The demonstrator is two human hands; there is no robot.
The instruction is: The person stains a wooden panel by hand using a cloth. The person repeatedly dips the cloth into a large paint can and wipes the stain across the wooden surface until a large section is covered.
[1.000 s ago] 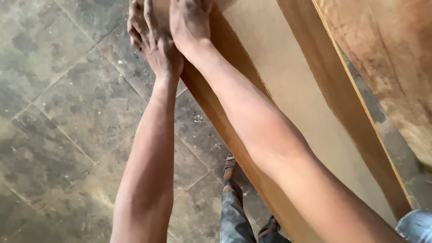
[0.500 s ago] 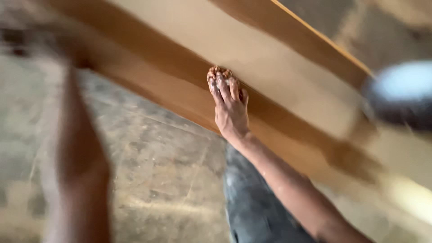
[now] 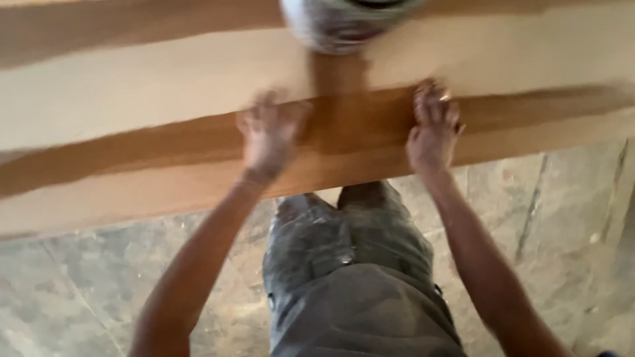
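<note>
Left hand now brought flat onto smooth brown wooden board, right hand flat beside, fingers spread, grasping nothing.

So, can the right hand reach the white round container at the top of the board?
Probably yes: the right hand rests flat on the wooden board, and the blurred white container sits just beyond, nothing between.

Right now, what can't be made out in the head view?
- Left hand: motion blur; fingers and grip on the wooden board unreadable.
- Right hand: lies flat on the board, fingertips smeared.
- Round white object: cut off by the top edge, blurred; kind unclear.
- Board ends: run past both side edges.
- Feet: hidden by the person's legs.
</note>
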